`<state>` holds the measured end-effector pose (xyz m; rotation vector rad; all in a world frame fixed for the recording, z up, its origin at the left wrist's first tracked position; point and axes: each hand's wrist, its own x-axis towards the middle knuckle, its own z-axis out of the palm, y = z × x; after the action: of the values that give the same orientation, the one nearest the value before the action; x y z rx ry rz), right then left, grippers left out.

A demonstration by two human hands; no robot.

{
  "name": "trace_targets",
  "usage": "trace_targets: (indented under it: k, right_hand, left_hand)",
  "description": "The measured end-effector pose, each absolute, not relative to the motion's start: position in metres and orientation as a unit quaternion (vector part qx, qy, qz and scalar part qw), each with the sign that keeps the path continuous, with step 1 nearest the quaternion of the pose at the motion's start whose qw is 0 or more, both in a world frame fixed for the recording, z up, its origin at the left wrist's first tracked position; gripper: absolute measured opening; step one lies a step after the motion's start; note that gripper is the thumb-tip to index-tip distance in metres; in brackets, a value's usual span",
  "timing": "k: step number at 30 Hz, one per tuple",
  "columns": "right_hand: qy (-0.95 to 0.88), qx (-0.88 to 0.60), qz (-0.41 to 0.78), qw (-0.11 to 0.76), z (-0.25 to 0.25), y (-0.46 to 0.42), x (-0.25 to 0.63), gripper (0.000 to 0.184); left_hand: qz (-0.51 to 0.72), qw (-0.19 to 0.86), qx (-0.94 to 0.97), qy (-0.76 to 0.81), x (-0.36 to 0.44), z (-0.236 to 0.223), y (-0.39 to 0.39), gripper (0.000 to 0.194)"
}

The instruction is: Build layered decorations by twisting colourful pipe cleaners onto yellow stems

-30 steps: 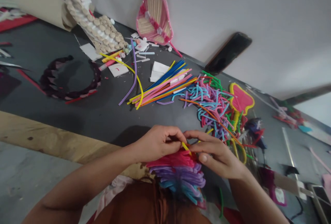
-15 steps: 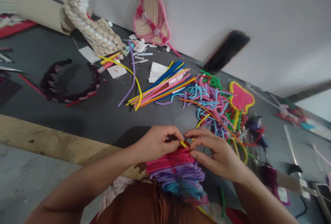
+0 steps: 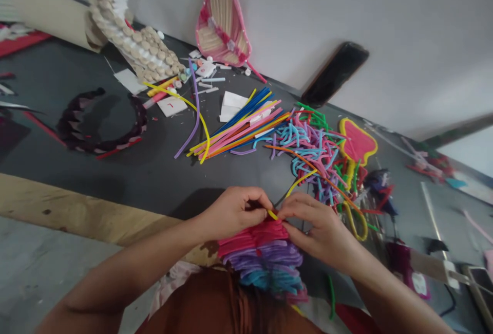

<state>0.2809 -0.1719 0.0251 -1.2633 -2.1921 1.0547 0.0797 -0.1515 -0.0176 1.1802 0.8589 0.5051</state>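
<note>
- A soft, fuzzy yellow stem (image 3: 272,214), only a little of it showing, lies at the far edge of the fluffy banded piece (image 3: 256,252), close to the person's body
- The banded piece is plush and ridged, laid in rows of pinkish red, purple and blue
- The left hand (image 3: 236,216) pinches the yellow stem between thumb and forefinger
- The right hand (image 3: 319,226) has its fingertips drawn narrow just beside the stem; I cannot tell whether they grip it
- On the smooth dark table (image 3: 154,180) lie straight fuzzy stems in a sheaf (image 3: 246,123) and short bent ones in a tangled heap (image 3: 311,144)
- A ribbed, pink-edged fan (image 3: 223,25) leans on the wall; a flat black phone (image 3: 335,74) leans too
- A dark, zigzag-folded headband (image 3: 102,123) forms an open ring
- Counted: one banded piece, one sheaf, one heap, one ribbed fan, one leaning phone, one headband, and two long curved strands left of the sheaf, one purple (image 3: 197,103), one yellow (image 3: 204,123)
</note>
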Motion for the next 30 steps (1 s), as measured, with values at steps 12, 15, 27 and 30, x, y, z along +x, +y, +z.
trace_targets:
  k: [12, 15, 27, 30]
  right_hand:
    - [-0.728, -0.433, 0.497, 0.188, 0.012, -0.172, 0.296, 0.022]
    - [-0.703, -0.393, 0.566, 0.173, 0.002, -0.169, 0.305, 0.04]
    - [-0.74, -0.381, 0.535, 0.148, -0.015, -0.165, 0.302, 0.023]
    - [-0.772, -0.419, 0.443, 0.18, -0.014, -0.16, 0.297, 0.02]
  left_hand:
    - [0.203, 0.762, 0.501, 0.357, 0.079, -0.018, -0.154, 0.009]
    - [0.191, 0.754, 0.51, 0.367, 0.078, -0.017, -0.153, 0.011]
    - [0.171, 0.722, 0.582, 0.331, 0.073, -0.01, -0.148, 0.014]
    - [0.172, 0.697, 0.618, 0.321, 0.072, -0.009, -0.148, 0.016]
